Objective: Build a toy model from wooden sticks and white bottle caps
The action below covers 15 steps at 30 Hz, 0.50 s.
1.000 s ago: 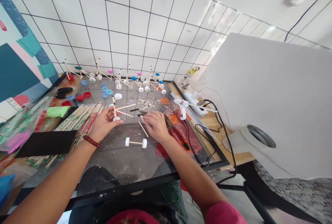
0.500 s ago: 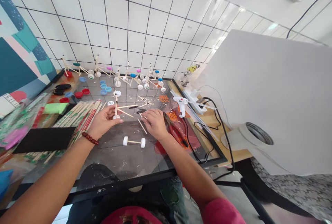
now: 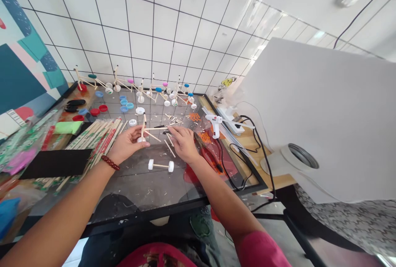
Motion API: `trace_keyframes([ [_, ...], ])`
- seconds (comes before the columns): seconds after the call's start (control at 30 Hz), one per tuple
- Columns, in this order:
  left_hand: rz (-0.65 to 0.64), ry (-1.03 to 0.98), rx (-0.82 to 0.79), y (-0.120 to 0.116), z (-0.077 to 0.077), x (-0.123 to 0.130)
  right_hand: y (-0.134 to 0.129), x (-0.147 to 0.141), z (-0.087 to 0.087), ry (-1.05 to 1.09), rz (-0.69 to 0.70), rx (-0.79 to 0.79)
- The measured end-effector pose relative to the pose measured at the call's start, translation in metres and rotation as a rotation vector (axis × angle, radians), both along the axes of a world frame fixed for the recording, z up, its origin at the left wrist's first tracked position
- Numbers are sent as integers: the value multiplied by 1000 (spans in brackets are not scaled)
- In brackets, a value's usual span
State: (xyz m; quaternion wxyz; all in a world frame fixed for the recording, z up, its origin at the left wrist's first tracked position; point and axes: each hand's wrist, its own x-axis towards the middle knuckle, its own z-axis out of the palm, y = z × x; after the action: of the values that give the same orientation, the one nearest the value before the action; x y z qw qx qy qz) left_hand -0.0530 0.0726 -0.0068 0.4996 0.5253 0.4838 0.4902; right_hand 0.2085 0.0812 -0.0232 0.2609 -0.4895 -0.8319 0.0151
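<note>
My left hand (image 3: 125, 145) pinches a small tricycle-like frame of wooden sticks (image 3: 151, 135) near the white bottle-cap wheel at its base. One stick of the frame stands upright with a dark tip, and two others spread to the right. The fingertips of my right hand (image 3: 183, 141) close on the far end of the upper spread stick. Loose cut sticks (image 3: 169, 148) lie just below those fingers, beside a small black piece. Nearer to me rests an axle (image 3: 161, 166), a stick with a white cap at each end.
Several finished stick tricycles (image 3: 157, 90) line the back by the tiled wall. Blue caps (image 3: 123, 102) and red caps (image 3: 99, 111) lie left of centre. Bundled sticks (image 3: 95, 139) and a black sheet (image 3: 57, 163) are at left. Red-handled pliers (image 3: 210, 157) and a white glue gun (image 3: 215, 124) sit right.
My left hand has shifted slightly right with the stick frame. My right hand has moved up a little from the loose sticks to the end of the frame's upper stick.
</note>
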Motion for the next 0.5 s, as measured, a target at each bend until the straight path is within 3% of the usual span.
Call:
trace_keyframes([
  [0.3,-50,-71,-58,-5,1,3,-2,-4,-2,47,84,1],
  [0.5,-121,-59,-64,-6,5,5,-7,-4,5,42,101,42],
])
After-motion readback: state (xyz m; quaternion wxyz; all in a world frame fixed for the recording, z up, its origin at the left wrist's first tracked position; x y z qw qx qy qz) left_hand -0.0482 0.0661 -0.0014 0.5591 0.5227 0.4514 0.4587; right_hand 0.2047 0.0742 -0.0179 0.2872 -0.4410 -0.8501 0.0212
